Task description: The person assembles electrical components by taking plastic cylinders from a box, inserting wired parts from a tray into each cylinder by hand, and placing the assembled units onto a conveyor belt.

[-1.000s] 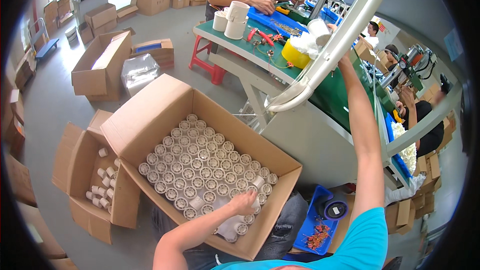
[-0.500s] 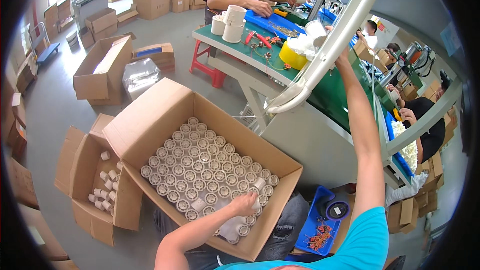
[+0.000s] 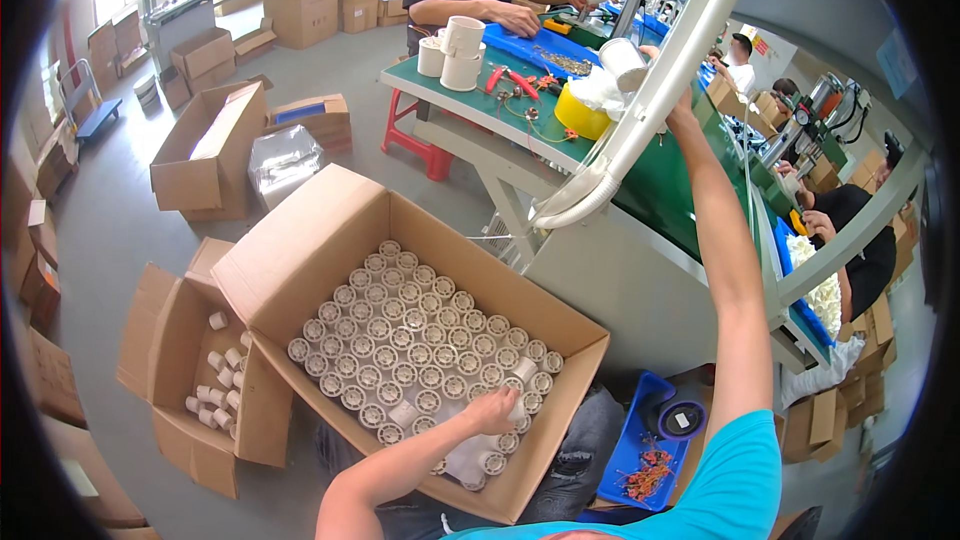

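Note:
In the large open cardboard box point(image 3: 330, 230) at my knees, my left hand point(image 3: 490, 411) has its fingers closed round a white plastic cylinder point(image 3: 516, 410), partly covered by the fingers. Around it stand rows of white round plastic parts point(image 3: 430, 377) with slotted ends up; a few lie on their sides. My right arm stretches up to the green bench, where the white frame pole point(image 3: 655, 105) hides most of my right hand point(image 3: 679, 112). Some fingertips show beside a tilted white cup point(image 3: 623, 63); whether they grip it is hidden. The cup is above a yellow tub point(image 3: 582, 116) of white material.
A smaller carton point(image 3: 180, 340) with loose white cylinders stands left. Right of my legs is a blue tray point(image 3: 612, 475) with red-orange wired pieces and a dark roll. White cups point(image 3: 462, 70), red pliers point(image 3: 522, 86) and a blue parts tray point(image 3: 515, 37) lie before a co-worker.
The whole view has shifted slightly. My left hand stays at the same parts in the box, and my right hand stays by the tilted cup.

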Demonstrator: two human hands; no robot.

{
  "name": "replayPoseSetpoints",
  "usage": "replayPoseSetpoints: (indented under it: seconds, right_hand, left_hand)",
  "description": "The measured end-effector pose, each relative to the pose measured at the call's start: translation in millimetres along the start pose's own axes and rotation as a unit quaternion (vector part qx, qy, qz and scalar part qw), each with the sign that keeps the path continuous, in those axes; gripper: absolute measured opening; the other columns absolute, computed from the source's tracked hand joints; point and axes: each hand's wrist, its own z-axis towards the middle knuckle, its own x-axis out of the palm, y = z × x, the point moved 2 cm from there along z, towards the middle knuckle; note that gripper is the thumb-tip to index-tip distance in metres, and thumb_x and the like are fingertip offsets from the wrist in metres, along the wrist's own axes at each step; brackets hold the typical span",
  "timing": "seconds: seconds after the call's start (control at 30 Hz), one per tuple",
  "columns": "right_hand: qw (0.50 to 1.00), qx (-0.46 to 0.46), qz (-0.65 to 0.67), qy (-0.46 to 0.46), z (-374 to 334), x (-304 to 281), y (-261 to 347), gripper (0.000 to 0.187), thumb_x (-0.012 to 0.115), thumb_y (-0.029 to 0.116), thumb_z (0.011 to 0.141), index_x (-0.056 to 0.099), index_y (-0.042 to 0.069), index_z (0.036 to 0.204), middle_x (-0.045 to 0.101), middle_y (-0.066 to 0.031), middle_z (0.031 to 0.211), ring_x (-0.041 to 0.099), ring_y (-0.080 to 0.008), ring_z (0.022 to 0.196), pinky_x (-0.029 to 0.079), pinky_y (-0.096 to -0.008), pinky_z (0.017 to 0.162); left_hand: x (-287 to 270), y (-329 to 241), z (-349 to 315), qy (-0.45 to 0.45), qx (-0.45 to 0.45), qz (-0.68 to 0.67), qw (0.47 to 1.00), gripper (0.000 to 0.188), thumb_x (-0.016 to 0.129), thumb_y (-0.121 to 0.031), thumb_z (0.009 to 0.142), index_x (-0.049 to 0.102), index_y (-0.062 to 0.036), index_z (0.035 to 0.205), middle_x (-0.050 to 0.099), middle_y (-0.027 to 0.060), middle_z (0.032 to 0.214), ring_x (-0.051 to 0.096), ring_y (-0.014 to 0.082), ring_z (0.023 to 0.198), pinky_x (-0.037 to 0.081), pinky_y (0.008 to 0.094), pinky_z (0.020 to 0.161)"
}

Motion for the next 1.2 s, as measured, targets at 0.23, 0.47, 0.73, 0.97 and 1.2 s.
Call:
replayPoseSetpoints:
  seconds: [0.23, 0.47, 0.73, 0.97, 1.2]
  right_hand:
    - [0.997, -0.011, -0.065, 0.042, -1, -4, 9, 0.049, 0.063, 0.016, 0.083, 0.053, 0.016, 0.131, 0.064, -0.0117, 0.113, 0.064, -0.0269, 0.099, 0.049, -0.0348, 0.088]
    - [0.993, 0.018, -0.115, 0.032, -2, -12, -6, 0.048, 0.067, 0.025, 0.08, 0.059, 0.015, 0.126, 0.066, -0.0148, 0.112, 0.064, -0.0344, 0.102, 0.051, -0.0422, 0.086]
    - [0.983, 0.118, -0.136, 0.049, -44, -67, 27, 0.047, 0.061, 0.03, 0.08, 0.06, 0.006, 0.121, 0.063, -0.0273, 0.11, 0.061, -0.0443, 0.101, 0.049, -0.0524, 0.086]
    - [0.98, 0.135, 0.112, 0.095, -246, -153, 81, 0.05, 0.038, -0.011, 0.084, 0.042, 0.006, 0.131, 0.05, -0.0106, 0.096, 0.046, -0.0188, 0.08, 0.043, -0.0318, 0.075]
    - [0.718, 0.506, 0.472, 0.077, -509, -162, 187, 0.054, 0.067, -0.014, 0.077, 0.043, 0.0, 0.123, 0.064, -0.0115, 0.085, 0.067, -0.0195, 0.073, 0.057, -0.0306, 0.066]
  left_hand:
    - [-4, -2, -2, -0.018, 0.011, 0.005, 1.0, 0.068, 0.072, -0.023, 0.071, 0.042, -0.0006, 0.128, 0.054, 0.023, 0.116, 0.06, 0.0391, 0.106, 0.053, 0.047, 0.085]
    - [-9, -5, 1, -0.01, 0.011, 0.003, 1.0, 0.069, 0.073, -0.023, 0.07, 0.042, -0.0011, 0.128, 0.054, 0.0228, 0.115, 0.06, 0.039, 0.106, 0.053, 0.0469, 0.085]
    - [0, 5, 5, -0.016, 0.018, 0.006, 1.0, 0.068, 0.073, -0.021, 0.068, 0.042, -0.0016, 0.125, 0.056, 0.0234, 0.112, 0.061, 0.0403, 0.102, 0.052, 0.0483, 0.084]
    - [-31, -20, 3, -0.139, 0.037, -0.127, 0.981, 0.066, 0.074, -0.019, 0.071, 0.04, 0.0027, 0.124, 0.058, 0.0257, 0.106, 0.061, 0.0395, 0.098, 0.051, 0.0446, 0.085]
    - [-95, -117, -43, -0.082, -0.029, -0.432, 0.897, 0.044, 0.082, -0.023, 0.074, 0.056, -0.0028, 0.103, 0.062, 0.0026, 0.09, 0.06, 0.0095, 0.081, 0.05, 0.0273, 0.068]
